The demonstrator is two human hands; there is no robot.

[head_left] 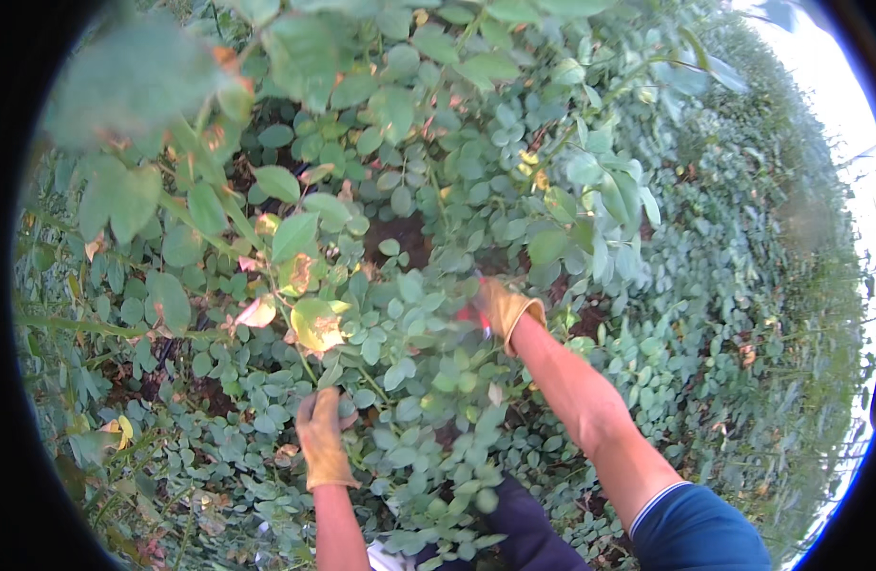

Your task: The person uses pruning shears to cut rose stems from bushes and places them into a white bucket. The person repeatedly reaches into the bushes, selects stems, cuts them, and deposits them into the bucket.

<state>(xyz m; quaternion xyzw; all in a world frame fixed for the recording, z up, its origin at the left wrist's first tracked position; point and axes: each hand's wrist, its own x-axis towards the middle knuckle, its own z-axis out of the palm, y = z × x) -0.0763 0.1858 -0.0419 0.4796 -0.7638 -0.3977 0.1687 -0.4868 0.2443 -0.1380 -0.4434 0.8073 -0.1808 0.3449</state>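
Dense green leafy shrubs [666, 314] surround the tan-gloved right hand [507, 309], fingers seemingly curled on a blurred, red-handled tool [470, 314]. A thin green stem [307, 367] slants down toward the nearer, tan-gloved left hand [324, 440]; whether those fingers grip, I cannot tell.

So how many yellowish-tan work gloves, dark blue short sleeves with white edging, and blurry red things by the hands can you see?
Yellowish-tan work gloves: 2, on the left hand and right hand
Dark blue short sleeve with white edging: 1
Blurry red thing by the right hand: 1
Total: 4
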